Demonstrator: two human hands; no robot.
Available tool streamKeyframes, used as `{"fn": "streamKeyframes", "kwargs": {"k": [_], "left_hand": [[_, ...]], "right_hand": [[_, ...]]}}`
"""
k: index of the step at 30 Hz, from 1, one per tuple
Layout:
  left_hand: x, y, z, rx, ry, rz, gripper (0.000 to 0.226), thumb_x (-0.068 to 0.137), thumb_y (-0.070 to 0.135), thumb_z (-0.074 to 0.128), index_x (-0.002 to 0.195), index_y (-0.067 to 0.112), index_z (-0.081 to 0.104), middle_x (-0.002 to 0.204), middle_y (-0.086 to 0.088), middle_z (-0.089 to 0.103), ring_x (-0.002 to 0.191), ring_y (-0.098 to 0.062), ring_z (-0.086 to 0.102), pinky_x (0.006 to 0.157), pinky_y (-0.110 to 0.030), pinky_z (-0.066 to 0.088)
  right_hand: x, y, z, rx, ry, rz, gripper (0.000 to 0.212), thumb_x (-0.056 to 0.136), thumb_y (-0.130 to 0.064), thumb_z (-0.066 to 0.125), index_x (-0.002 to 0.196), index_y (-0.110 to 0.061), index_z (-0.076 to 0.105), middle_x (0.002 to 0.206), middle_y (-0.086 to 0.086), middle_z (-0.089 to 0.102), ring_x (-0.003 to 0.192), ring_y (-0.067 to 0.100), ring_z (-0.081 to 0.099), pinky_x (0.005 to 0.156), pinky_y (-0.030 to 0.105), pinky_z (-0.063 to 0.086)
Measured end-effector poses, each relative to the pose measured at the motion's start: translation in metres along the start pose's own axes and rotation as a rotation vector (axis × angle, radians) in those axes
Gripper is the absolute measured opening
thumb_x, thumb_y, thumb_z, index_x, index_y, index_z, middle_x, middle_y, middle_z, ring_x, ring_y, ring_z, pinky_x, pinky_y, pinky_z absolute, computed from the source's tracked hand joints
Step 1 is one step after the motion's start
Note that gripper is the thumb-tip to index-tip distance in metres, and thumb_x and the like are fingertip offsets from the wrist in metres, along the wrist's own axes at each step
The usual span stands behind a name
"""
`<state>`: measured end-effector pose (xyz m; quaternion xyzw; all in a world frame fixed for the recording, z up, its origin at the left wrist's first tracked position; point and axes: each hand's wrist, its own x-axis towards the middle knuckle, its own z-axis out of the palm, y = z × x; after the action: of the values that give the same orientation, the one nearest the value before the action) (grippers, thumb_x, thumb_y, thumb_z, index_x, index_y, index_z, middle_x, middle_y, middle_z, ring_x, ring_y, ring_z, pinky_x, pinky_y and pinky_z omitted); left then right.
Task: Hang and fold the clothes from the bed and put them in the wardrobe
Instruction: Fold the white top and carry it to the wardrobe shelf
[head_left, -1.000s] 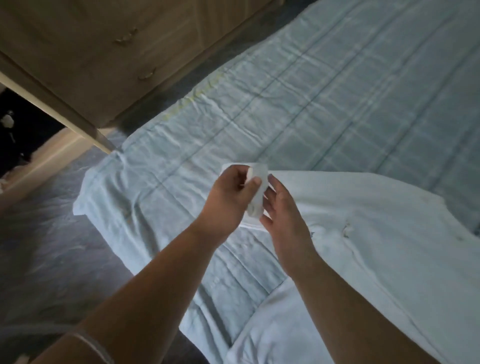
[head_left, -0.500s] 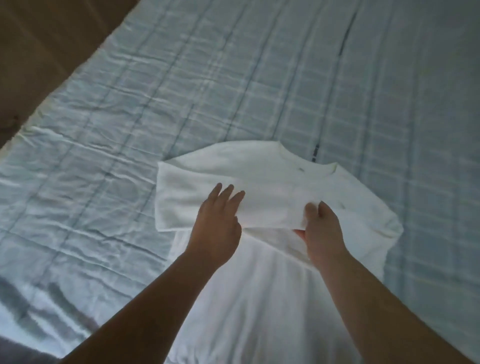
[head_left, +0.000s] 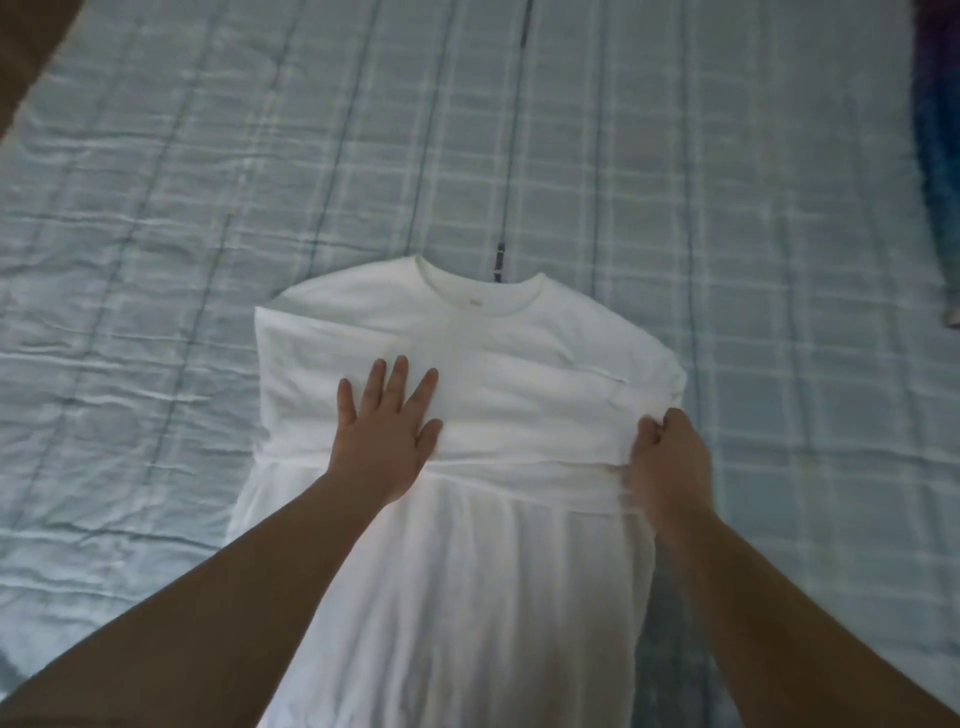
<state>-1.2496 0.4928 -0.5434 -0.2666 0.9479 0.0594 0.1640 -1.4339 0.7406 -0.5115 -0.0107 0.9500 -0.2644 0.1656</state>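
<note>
One white garment (head_left: 467, 332) is lying flat on the bed's pale blue checked cover (head_left: 208, 208), near the middle of the view.

Orientation: the long axis is running near-to-far, almost straight away from the person. The round neckline (head_left: 480, 291) is pointing away, toward the far side of the bed. The gathered skirt part (head_left: 467, 597) is trailing back toward the person and running out past the bottom edge of the view. A small mark is showing just below the collar, too blurred to read.

Shape: the upper part is sitting as a squared block, with its left side turned in to a straight vertical edge. A fabric edge (head_left: 613, 374) is crossing the right side of the chest at a slight slant.

Left hand (head_left: 387, 423): lying palm down with fingers straight and spread, pressing on the left half of the chest just above the waist seam (head_left: 519, 465).

Right hand (head_left: 667, 457): fingers curled in, pinching a fold of fabric at the garment's right edge, level with the waist seam. This hand is looking slightly blurred.

Surroundings: a dark blue-purple cloth (head_left: 935, 156) is lying along the far right edge of the view, well apart from the garment. A brown surface (head_left: 31, 31) is showing at the top left corner, beyond the cover.
</note>
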Motion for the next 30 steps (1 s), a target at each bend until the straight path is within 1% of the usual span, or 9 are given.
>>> {"fn": "streamKeyframes", "kwargs": {"k": [3, 5, 10, 14, 17, 22, 26, 28, 30], "left_hand": [[0.001, -0.003, 0.005, 0.000, -0.008, -0.007, 0.068, 0.095, 0.058, 0.005, 0.159, 0.035, 0.009, 0.168, -0.005, 0.008, 0.154, -0.030, 0.004, 0.120, -0.060, 0.005], [0.001, -0.005, 0.006, -0.012, 0.012, 0.004, 0.067, 0.096, 0.057, 0.008, 0.159, 0.034, 0.012, 0.167, -0.006, 0.011, 0.154, -0.030, 0.006, 0.120, -0.060, 0.007], [-0.007, -0.009, 0.010, -0.039, 0.052, 0.066, 0.065, 0.099, 0.055, 0.011, 0.159, 0.030, 0.014, 0.167, -0.009, 0.013, 0.154, -0.031, 0.009, 0.120, -0.060, 0.010], [-0.026, -0.017, 0.010, -0.049, 0.063, 0.169, 0.063, 0.101, 0.051, 0.012, 0.159, 0.028, 0.014, 0.166, -0.011, 0.014, 0.153, -0.033, 0.009, 0.120, -0.059, 0.013], [-0.053, -0.028, 0.016, -0.073, 0.080, 0.226, 0.061, 0.102, 0.048, 0.018, 0.159, 0.026, 0.018, 0.166, -0.011, 0.017, 0.153, -0.034, 0.011, 0.120, -0.059, 0.014], [-0.125, -0.062, 0.039, -0.104, 0.092, 0.266, 0.061, 0.101, 0.045, 0.027, 0.157, 0.020, 0.027, 0.164, -0.013, 0.022, 0.153, -0.033, 0.014, 0.120, -0.060, 0.015], [-0.196, -0.096, 0.057, -0.120, 0.043, 0.151, 0.063, 0.099, 0.041, 0.030, 0.157, 0.015, 0.027, 0.163, -0.015, 0.024, 0.152, -0.035, 0.016, 0.120, -0.059, 0.017], [-0.227, -0.111, 0.064, -0.167, 0.018, 0.072, 0.066, 0.097, 0.036, 0.039, 0.157, 0.013, 0.024, 0.163, -0.016, 0.022, 0.151, -0.037, 0.016, 0.119, -0.059, 0.020], [-0.256, -0.125, 0.072, -0.341, 0.002, -0.081, 0.072, 0.095, 0.027, 0.052, 0.158, 0.012, 0.020, 0.164, -0.016, 0.019, 0.150, -0.037, 0.016, 0.119, -0.056, 0.023]], "right_hand": [[-0.002, 0.006, 0.005, 0.003, 0.000, 0.004, 0.016, 0.095, -0.026, 0.053, 0.095, -0.011, 0.050, 0.099, 0.021, 0.065, 0.090, 0.040, 0.064, 0.074, 0.037, 0.048], [-0.005, 0.008, 0.006, 0.001, 0.037, -0.046, 0.018, 0.091, -0.026, 0.057, 0.101, -0.013, 0.049, 0.103, 0.017, 0.061, 0.095, 0.039, 0.061, 0.078, 0.042, 0.052], [-0.032, 0.018, 0.001, -0.181, 0.116, -0.130, 0.057, 0.084, -0.019, 0.064, 0.136, -0.011, 0.042, 0.133, 0.017, 0.045, 0.120, 0.039, 0.043, 0.100, 0.049, 0.042], [-0.090, 0.035, 0.012, -0.240, 0.148, -0.247, 0.062, 0.081, -0.012, 0.062, 0.139, -0.004, 0.043, 0.143, 0.023, 0.042, 0.129, 0.042, 0.040, 0.109, 0.051, 0.037], [-0.143, 0.050, 0.029, -0.292, 0.090, -0.345, 0.060, 0.082, -0.018, 0.051, 0.140, -0.003, 0.045, 0.147, 0.024, 0.041, 0.135, 0.040, 0.037, 0.111, 0.049, 0.035], [-0.224, 0.079, 0.050, -0.330, -0.030, -0.230, 0.062, 0.087, -0.024, 0.046, 0.146, -0.008, 0.043, 0.156, 0.019, 0.035, 0.144, 0.036, 0.030, 0.114, 0.052, 0.031], [-0.262, 0.103, 0.047, -0.359, -0.073, -0.135, 0.060, 0.091, -0.023, 0.048, 0.149, -0.011, 0.037, 0.159, 0.017, 0.026, 0.146, 0.034, 0.023, 0.118, 0.048, 0.025], [-0.276, 0.111, 0.044, -0.260, -0.053, -0.059, 0.064, 0.090, -0.018, 0.054, 0.150, -0.013, 0.033, 0.161, 0.015, 0.020, 0.146, 0.033, 0.021, 0.119, 0.048, 0.023], [-0.291, 0.112, 0.040, -0.082, -0.057, 0.065, 0.070, 0.090, -0.011, 0.057, 0.153, -0.013, 0.026, 0.162, 0.012, 0.018, 0.146, 0.030, 0.021, 0.120, 0.046, 0.021]]}}
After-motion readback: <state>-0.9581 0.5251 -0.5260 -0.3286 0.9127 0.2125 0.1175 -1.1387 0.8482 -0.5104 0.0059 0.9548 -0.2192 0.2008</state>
